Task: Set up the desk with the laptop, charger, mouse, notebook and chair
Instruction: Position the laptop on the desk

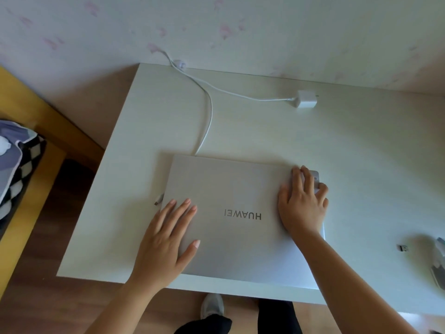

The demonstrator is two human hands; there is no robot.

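I am looking down from the head camera at a white desk (361, 153) pushed against a pale wall with faint pink flowers. A closed silver laptop (240, 237) lies flat on the desk near its front edge, with its brand lettering upside down from where I look.

My left hand (168, 239) rests palm down on the lid's left part, fingers spread and flat, gripping nothing. Just beyond its fingertips, at the laptop's left edge, a small metal plug end (159, 199) pokes out onto the desk.

My right hand (303, 201) lies on the lid's far right corner, fingers curled over the edge. I think they are wrapped around that corner, though a grey patch under the fingertips is too blurred for me to be sure what it is.

Beyond both hands, a white cable (209, 112) runs from the laptop's far edge toward the wall, loops, and reaches the white charger block (306, 99), which sits on the desk well ahead of the right hand, near the wall.

Far to the right of the right hand, close to the picture's edge, sits a small USB dongle (402, 248), and just past it a grey mouse (439, 263), partly cut off.

Below the desk edge, between my forearms, I see dark trousers and one light shoe (212, 305) on a wooden floor (60, 297). Left of the left hand, off the desk, there is yellow furniture (29, 112) with checkered fabric (21, 169) on it.
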